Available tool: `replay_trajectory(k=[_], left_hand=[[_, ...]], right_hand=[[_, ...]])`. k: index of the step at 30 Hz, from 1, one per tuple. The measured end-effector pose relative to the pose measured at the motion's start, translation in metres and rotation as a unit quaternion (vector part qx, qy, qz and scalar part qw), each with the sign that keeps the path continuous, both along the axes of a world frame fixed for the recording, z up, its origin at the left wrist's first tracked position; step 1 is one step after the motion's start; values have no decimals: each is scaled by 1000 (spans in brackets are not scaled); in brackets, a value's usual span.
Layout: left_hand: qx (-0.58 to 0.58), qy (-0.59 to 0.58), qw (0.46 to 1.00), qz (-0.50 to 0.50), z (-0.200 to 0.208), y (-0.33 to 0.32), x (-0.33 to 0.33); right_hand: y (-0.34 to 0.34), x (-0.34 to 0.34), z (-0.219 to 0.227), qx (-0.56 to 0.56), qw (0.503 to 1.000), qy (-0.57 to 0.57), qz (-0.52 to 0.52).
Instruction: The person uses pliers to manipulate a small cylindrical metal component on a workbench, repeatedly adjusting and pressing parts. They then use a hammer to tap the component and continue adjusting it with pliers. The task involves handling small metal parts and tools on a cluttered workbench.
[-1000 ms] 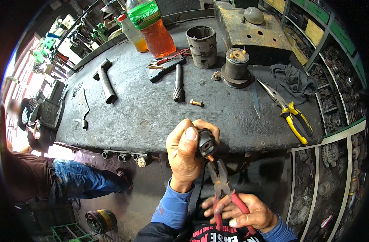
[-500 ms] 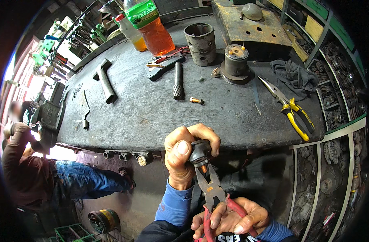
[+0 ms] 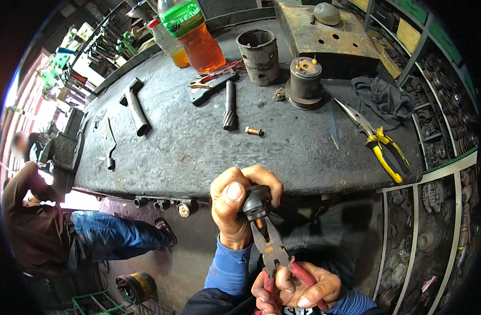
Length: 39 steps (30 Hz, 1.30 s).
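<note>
My left hand is closed around a small black round part, thumb and fingers gripping its sides, just past the bench's near edge. A copper-coloured stud sticks out of the part toward me. My right hand is wrapped round the red handles of a pair of pliers. The pliers' jaws point up and straddle the stud; whether they press on it I cannot tell. On the bench beyond lies a copper-coloured bolt, beside a fluted steel cutter.
On the dark bench stand bottles, an open metal cylinder and a flanged metal cylinder. Yellow-handled long-nose pliers and a grey cloth lie right. A T-shaped metal tool lies left. Another person works at far left.
Both hands have shifted slightly left with the black part and pliers. The pliers' handles appear a little closer together. At left, the other person's arm has moved.
</note>
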<state>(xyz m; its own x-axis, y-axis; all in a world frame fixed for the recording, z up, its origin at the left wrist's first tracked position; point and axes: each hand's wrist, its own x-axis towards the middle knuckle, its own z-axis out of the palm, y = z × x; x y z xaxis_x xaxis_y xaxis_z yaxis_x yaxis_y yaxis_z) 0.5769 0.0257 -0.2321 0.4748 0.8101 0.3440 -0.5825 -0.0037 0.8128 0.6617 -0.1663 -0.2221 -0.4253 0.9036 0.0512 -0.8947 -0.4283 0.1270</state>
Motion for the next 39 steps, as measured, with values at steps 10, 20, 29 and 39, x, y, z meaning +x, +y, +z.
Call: replay_trajectory(k=[10,20,29,39], left_hand=[[24,-80,996,-14,3,5,-2],[18,-32,999,15,0,3,-3],[-7,3,992,128,23,38,-29],[-33,-127,991,40,2,26,-15]], right_hand=[[6,2,4,37,998,-45,18],[4,-8,0,18,1000,21,5],[-8,0,-45,-59,968,-243,7],[11,6,-6,42,987,-153,25]])
